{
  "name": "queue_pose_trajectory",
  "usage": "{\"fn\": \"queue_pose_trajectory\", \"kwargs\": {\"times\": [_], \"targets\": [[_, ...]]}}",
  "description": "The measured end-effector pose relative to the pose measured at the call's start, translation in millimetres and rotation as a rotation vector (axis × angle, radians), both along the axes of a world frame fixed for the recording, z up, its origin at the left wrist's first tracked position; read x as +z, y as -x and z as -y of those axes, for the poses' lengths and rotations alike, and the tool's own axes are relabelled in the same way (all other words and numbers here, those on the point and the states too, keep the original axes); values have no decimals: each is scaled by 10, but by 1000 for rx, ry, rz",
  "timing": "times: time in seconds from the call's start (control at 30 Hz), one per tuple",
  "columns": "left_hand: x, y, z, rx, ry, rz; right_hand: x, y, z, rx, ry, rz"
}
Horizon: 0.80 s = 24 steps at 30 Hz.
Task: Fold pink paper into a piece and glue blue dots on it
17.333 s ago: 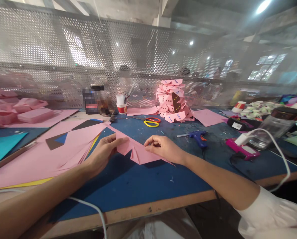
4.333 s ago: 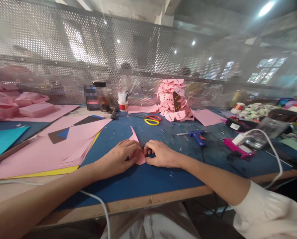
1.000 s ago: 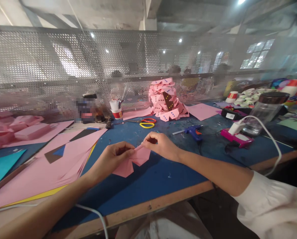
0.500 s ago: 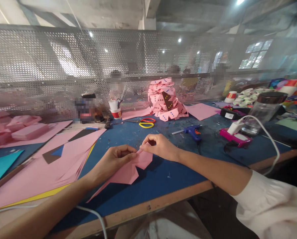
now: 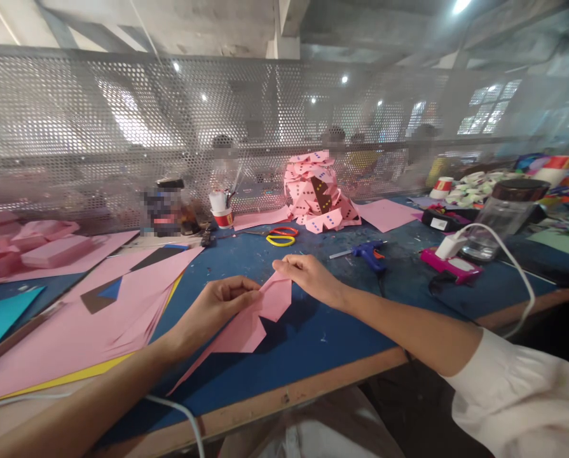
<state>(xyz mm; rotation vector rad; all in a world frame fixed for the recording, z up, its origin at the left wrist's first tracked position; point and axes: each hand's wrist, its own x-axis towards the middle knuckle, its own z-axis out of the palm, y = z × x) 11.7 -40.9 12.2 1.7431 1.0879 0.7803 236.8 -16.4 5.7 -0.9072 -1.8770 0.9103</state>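
Note:
A pink cut-out piece of paper [image 5: 239, 331] with a notched, angular lower edge is held above the blue tabletop, running diagonally from lower left to upper right. Its upper edge is pinched near the middle by my left hand [image 5: 222, 306]. At the upper right end my right hand [image 5: 308, 277] grips the same paper between thumb and fingers. Beyond my hands stands a rounded stack of folded pink paper pieces [image 5: 310, 191] with dark and blue dots and a brown patch.
Scissors [image 5: 281, 236] and a blue glue gun [image 5: 370, 254] lie behind my hands. Pink sheets [image 5: 98, 324] cover the left side. To the right are a magenta device [image 5: 451, 264] with a white cable and a clear jar [image 5: 496, 226]. A perforated screen [image 5: 255, 102] stands behind.
My right hand has shifted slightly right and up along the paper's edge, its fingers now flatter. More of the paper between my hands shows. My left hand has barely moved.

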Motion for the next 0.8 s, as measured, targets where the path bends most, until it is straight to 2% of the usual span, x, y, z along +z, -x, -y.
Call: {"fn": "queue_pose_trajectory", "kwargs": {"times": [0.53,0.8], "targets": [[22,-7,2,-81,85,0,-67,21,-41,-3,-6,-17],[0,38,-23,3,37,69,-14,-10,-30,13,-26,-29]]}}
